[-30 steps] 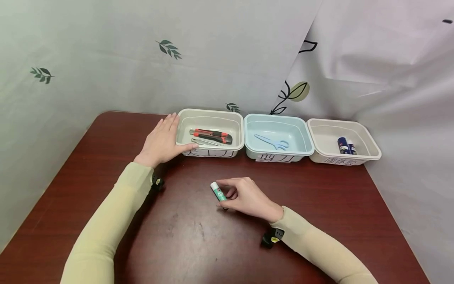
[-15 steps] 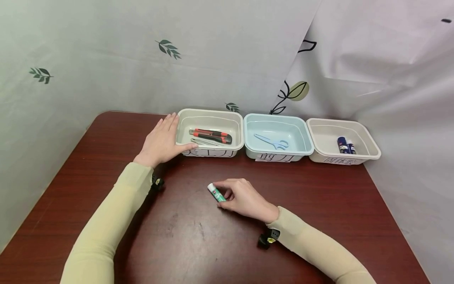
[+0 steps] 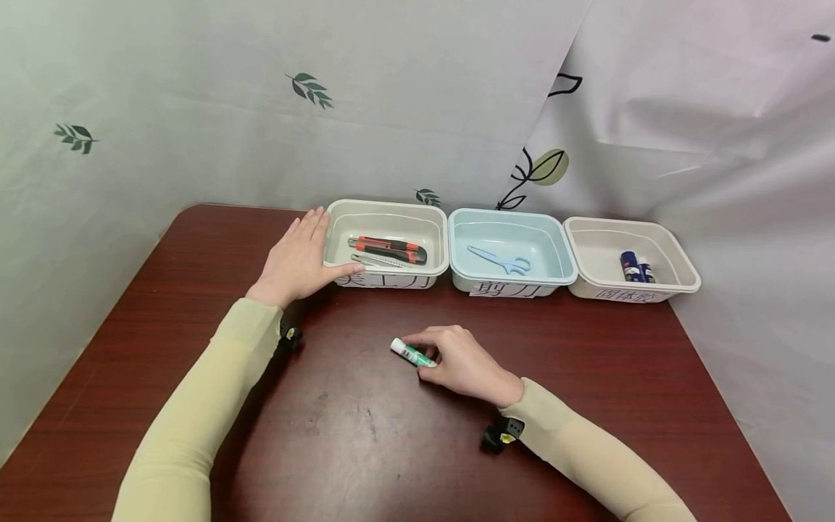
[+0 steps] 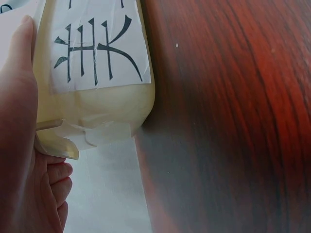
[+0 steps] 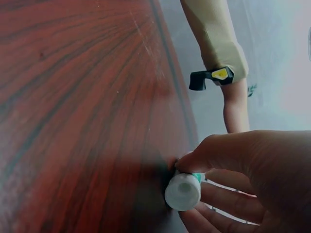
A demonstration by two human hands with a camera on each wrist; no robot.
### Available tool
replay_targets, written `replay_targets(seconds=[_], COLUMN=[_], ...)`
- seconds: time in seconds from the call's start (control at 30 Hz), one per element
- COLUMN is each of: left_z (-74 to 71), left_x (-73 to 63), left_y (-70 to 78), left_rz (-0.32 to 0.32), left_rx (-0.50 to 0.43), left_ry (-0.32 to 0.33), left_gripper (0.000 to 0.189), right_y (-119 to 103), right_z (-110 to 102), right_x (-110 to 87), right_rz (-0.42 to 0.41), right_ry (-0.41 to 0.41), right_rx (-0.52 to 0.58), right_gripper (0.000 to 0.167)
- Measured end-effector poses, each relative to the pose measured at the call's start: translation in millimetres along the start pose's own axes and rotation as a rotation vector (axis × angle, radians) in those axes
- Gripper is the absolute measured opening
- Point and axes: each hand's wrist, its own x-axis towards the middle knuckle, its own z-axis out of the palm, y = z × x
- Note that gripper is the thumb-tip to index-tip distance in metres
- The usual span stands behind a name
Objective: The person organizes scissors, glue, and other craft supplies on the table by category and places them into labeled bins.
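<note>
My right hand [image 3: 466,365] pinches a green glue stick [image 3: 414,354] with white ends, low over the table, between thumb and fingers. In the right wrist view one round white end of the glue stick [image 5: 182,192] faces the camera; whether it touches the table I cannot tell. My left hand [image 3: 293,257] rests against the left corner of a cream bin [image 3: 385,207], fingers straight along its side and thumb on its front rim. That bin holds several box cutters [image 3: 391,250]. In the left wrist view a paper label [image 4: 97,48] shows on the bin's front.
Beside it, a light-blue bin [image 3: 512,217] holds blue scissors [image 3: 502,261]. At the right end, another cream bin [image 3: 620,226] contains dark-blue glue sticks [image 3: 631,267]. The bins stand in a row along the back edge of the brown table [image 3: 326,449], before a patterned curtain [image 3: 196,109].
The glue stick in my right hand has tipped to a flatter slant. That hand shifted slightly left, then back right. My left hand has stayed on the cream bin.
</note>
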Motion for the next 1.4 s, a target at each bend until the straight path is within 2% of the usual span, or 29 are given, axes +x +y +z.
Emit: replay_targets(seconds=[0.87,1.4], left_z=[-1.0,-1.8], left_x=[1.6,2.6], left_y=[-0.4,0.6], left_rz=[0.0,0.0], left_rx=[-0.009,-0.011], left_ry=[-0.001,0.004], left_gripper=[0.126,0.126], right_y=[16.4,34.1], right_z=[-20.5,-49.7], right_x=[-8.2,-9.9], right_rz=[0.074,0.161], right_ry=[0.108,0.266], right_rx=[0.008,0.01], right_gripper=[0.06,0.049])
